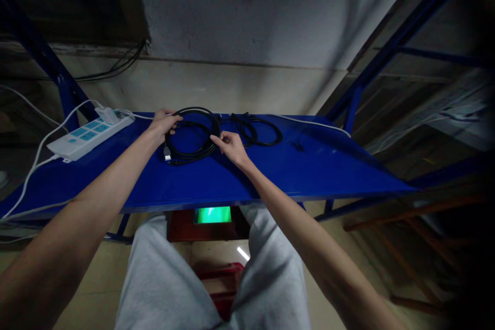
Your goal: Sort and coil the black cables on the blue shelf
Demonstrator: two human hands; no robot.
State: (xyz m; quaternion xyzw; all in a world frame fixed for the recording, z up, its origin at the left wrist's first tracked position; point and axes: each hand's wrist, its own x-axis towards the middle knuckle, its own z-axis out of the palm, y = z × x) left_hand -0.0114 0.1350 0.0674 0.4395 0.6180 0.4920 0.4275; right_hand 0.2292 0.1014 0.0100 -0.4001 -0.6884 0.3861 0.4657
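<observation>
On the blue tabletop (pixel 185 185) lies a black cable (pixel 189 155) wound in a loose coil, its plug (pixel 167 153) with a pale metal end showing at the coil's lower left. My left hand (pixel 164 122) grips the coil at its upper left, fingers curled over the strands. At the coil's right side my right hand (pixel 231 147) pinches the cable between thumb and fingers. Just behind and to the right rests a second black coiled cable (pixel 276 134), apart from my fingers. A small dark item (pixel 297 145) sits farther right, too blurred to name.
A white power strip (pixel 91 136) with blue sockets stands at the left, with white cords running from it. Another white cord (pixel 309 121) crosses the back right. Blue frame posts (pixel 351 108) rise at both ends. Below the front edge a lit screen (pixel 212 215) glows green.
</observation>
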